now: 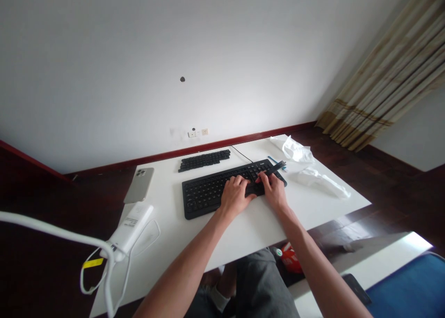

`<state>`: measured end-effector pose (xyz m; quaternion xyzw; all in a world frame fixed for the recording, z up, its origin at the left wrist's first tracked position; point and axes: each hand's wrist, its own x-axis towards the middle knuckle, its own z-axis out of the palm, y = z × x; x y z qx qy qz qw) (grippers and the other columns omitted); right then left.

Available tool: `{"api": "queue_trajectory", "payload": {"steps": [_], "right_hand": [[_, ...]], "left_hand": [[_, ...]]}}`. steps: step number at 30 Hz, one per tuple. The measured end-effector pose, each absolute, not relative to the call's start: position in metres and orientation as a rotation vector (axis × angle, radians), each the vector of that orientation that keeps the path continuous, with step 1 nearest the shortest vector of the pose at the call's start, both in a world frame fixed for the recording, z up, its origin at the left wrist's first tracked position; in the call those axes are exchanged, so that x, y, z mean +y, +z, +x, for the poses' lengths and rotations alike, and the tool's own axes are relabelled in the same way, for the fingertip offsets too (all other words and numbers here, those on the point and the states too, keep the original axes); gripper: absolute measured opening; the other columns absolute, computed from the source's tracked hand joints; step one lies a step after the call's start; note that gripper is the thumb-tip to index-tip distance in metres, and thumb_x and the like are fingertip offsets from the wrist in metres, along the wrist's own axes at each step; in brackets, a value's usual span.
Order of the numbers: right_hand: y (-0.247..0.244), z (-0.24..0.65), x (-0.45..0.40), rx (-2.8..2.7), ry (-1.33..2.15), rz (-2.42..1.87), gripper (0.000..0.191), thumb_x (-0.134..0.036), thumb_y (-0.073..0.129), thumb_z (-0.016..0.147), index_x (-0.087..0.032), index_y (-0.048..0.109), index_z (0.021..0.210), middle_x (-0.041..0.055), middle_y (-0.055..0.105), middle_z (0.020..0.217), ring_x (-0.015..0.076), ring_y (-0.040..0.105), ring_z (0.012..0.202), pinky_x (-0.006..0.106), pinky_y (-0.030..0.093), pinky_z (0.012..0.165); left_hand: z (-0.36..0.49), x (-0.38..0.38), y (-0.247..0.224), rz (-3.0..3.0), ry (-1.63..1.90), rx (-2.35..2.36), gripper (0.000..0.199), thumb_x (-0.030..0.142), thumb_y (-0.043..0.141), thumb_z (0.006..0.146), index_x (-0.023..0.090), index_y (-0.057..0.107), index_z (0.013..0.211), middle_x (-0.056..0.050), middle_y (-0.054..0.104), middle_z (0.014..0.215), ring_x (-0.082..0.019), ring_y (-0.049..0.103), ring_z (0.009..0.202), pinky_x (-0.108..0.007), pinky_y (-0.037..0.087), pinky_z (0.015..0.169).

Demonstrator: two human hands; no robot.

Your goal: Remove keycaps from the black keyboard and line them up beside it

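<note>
A black keyboard (203, 193) lies at a slant on the white table, its keys looking like bare sockets. My left hand (236, 195) rests palm down on its middle, fingers bent over the keys and thumb stretched to the right. Over the keyboard's right part, my right hand (274, 188) is closed on a narrow black brush-like tool (277, 167), whose end sticks out past the fingers to the upper right. The fingertips of both hands are close together. Behind the keyboard, several rows of loose black keycaps (204, 160) lie side by side.
At the left are a phone (139, 185) and a white power strip (131, 225) with a looping cable. Crumpled clear plastic bags (294, 149) lie at the right, near a thin blue stick (272, 159). A wall stands behind the table; a blue seat (410, 290) is at lower right.
</note>
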<state>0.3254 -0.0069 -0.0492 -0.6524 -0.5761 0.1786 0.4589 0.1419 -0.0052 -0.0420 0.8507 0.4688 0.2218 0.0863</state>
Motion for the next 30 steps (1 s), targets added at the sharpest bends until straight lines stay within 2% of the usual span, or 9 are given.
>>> {"api": "queue_trajectory", "payload": {"steps": [4,8,12,21,26,30], "right_hand": [[-0.049,0.326,-0.007,-1.441,0.44,-1.597,0.049,-0.056,0.046,0.102,-0.02,0.072,0.081,0.0089,0.078,0.087,0.0233,0.066,0.075,0.033,0.047,0.073],[-0.05,0.327,-0.007,-1.442,0.447,-1.599,0.048,-0.055,0.045,0.102,-0.021,0.07,0.08,0.0088,0.078,0.086,0.0231,0.066,0.073,0.033,0.048,0.074],[-0.051,0.326,-0.007,-1.439,0.436,-1.597,0.048,-0.056,0.044,0.102,-0.022,0.068,0.079,0.0082,0.078,0.087,0.0231,0.066,0.072,0.034,0.047,0.074],[-0.052,0.325,-0.007,-1.404,0.411,-1.607,0.045,-0.055,0.043,0.103,-0.021,0.07,0.094,0.0088,0.078,0.09,0.0248,0.069,0.076,0.033,0.047,0.071],[-0.052,0.324,-0.006,-1.413,0.402,-1.627,0.047,-0.056,0.042,0.103,-0.021,0.07,0.09,0.0095,0.079,0.091,0.0256,0.07,0.078,0.034,0.047,0.074],[-0.05,0.323,-0.006,-1.416,0.392,-1.635,0.05,-0.057,0.042,0.103,-0.021,0.068,0.081,0.009,0.077,0.086,0.0239,0.067,0.073,0.034,0.046,0.073]], "left_hand": [[0.142,-0.005,-0.041,2.532,0.678,1.397,0.041,0.047,0.075,0.091,0.023,0.068,0.123,-0.008,0.065,0.115,-0.026,0.059,0.108,-0.04,0.049,0.094],[0.143,-0.002,-0.04,2.511,0.711,1.406,0.027,0.041,0.069,0.096,0.024,0.07,0.116,-0.007,0.066,0.111,-0.025,0.06,0.104,-0.038,0.05,0.093],[0.148,0.006,-0.036,2.522,0.671,1.42,0.017,0.033,0.071,0.094,0.023,0.072,0.108,-0.006,0.067,0.107,-0.024,0.062,0.101,-0.037,0.052,0.092],[0.156,0.017,-0.032,2.561,0.587,1.375,0.011,0.03,0.069,0.096,0.022,0.071,0.103,-0.005,0.069,0.105,-0.022,0.065,0.097,-0.033,0.053,0.086],[0.158,0.009,-0.034,2.636,0.615,1.384,0.01,0.028,0.062,0.1,0.02,0.067,0.103,-0.007,0.067,0.105,-0.023,0.061,0.102,-0.035,0.052,0.089],[0.161,0.006,-0.034,2.63,0.599,1.378,0.018,0.026,0.05,0.105,0.021,0.067,0.099,-0.008,0.067,0.103,-0.022,0.061,0.101,-0.035,0.052,0.09]]}}
